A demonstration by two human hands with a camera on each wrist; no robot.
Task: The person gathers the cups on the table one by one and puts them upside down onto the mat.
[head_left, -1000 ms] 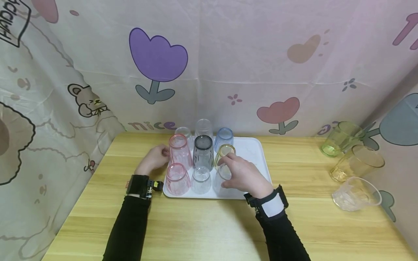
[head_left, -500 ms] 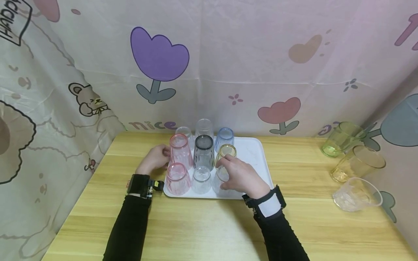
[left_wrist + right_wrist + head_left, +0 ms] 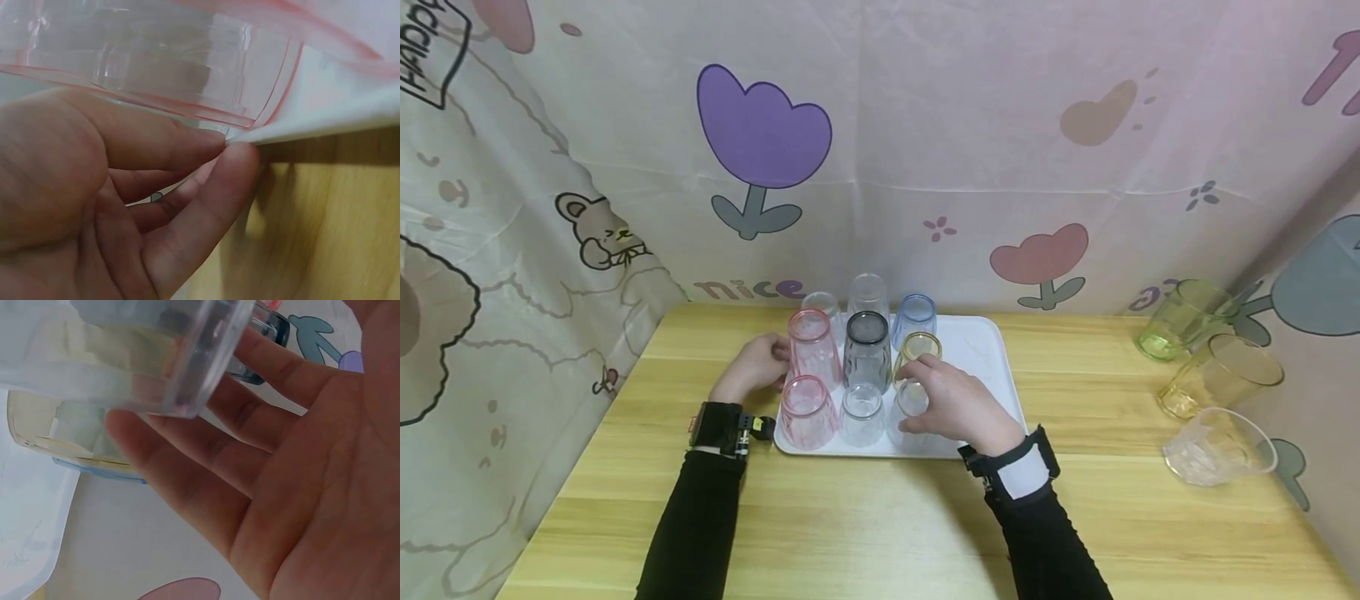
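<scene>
A white tray [image 3: 981, 350] sits in the middle of the frame on the wooden counter [image 3: 880, 517]. Nine cups stand upside down on the tray, in three rows of three.

The back row has two clear cups [image 3: 868, 293] and one blue cup [image 3: 914, 318]. The middle row has one pink cup [image 3: 811, 346], one dark grey cup [image 3: 867, 350] and one yellow cup [image 3: 917, 346]. The front row has another pink cup [image 3: 805, 410], a clear cup [image 3: 861, 412], and one more clear cup [image 3: 912, 402] at the right end, partly hidden by a hand.

The right hand [image 3: 958, 404] is on that front right clear cup. Its fingers curl around the cup's side and top. In the right wrist view the fingers [image 3: 206, 456] lie along the cup's clear wall, with the yellow cup just behind it.

The left hand [image 3: 752, 367] is at the left edge of the tray, beside the two pink cups. In the left wrist view its thumb and finger [image 3: 237, 162] pinch the tray's white rim, with a pink cup just above.

At the right of the frame three more cups lie on their sides on the counter, well apart from the tray: one green cup [image 3: 1183, 321], one yellow cup [image 3: 1221, 375] and one clear cup [image 3: 1221, 446].
</scene>
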